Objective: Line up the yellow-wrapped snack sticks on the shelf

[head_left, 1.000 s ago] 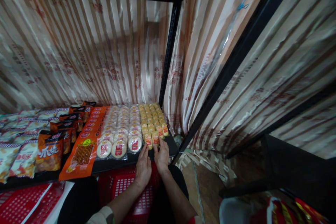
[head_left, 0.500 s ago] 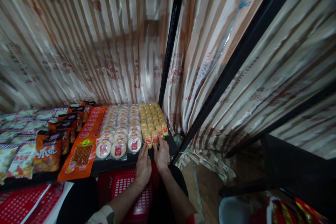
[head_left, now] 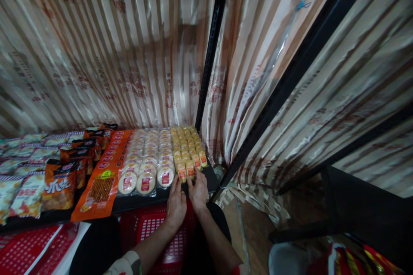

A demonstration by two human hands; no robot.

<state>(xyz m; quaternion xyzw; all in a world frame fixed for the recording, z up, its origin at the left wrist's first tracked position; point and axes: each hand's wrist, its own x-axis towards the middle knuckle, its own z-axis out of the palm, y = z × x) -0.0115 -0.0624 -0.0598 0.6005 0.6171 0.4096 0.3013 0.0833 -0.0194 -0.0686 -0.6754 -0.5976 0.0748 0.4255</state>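
Observation:
Small yellow snack packs with orange labels point(head_left: 181, 172) stand in rows at the right end of the black shelf point(head_left: 211, 179). My left hand point(head_left: 176, 208) reaches up from below, fingers stretched out, with its tips at the bottom of the front left pack. Beside it, my right hand point(head_left: 198, 193) has its fingers extended and apart, the tips at the lower edge of the neighbouring front pack. Neither hand is wrapped round a pack. Just left of them are rows of round white crackers in clear wrap with red labels point(head_left: 165, 176).
Farther left lie an orange bag of pretzel sticks point(head_left: 101, 187), orange-brown snack bags point(head_left: 58, 187) and white snack bags point(head_left: 27, 195). A red plastic basket point(head_left: 151, 225) sits under the shelf edge. A black metal post point(head_left: 209, 60) rises at the corner, before striped plastic sheeting point(head_left: 145, 51).
The right fingers have shifted very slightly at the front packs. The left hand and the rows of snacks look almost the same.

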